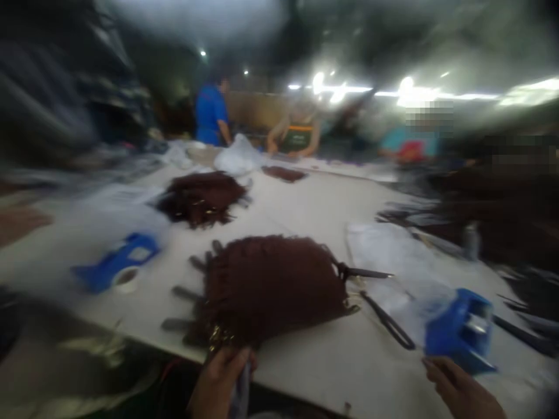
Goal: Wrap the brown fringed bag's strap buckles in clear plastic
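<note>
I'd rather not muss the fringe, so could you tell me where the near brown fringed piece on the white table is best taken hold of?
Probably at the near edge of the brown fringed piece, where the left hand already is. The piece lies flat with its near corner by the table edge, so coming from the near side seems easiest. Its fringe fans out to the left, and black straps trail on the right, so avoid those sides.

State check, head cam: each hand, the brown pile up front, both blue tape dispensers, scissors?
Left hand: closed on something at the near table edge; too blurred to name.
Right hand: open, empty, just short of the right dispenser.
Brown pile: heaped on the table, strips fanned left.
Left dispenser: lying flat, untouched.
Scissors: flat beside the pile; open or shut unclear.
</note>
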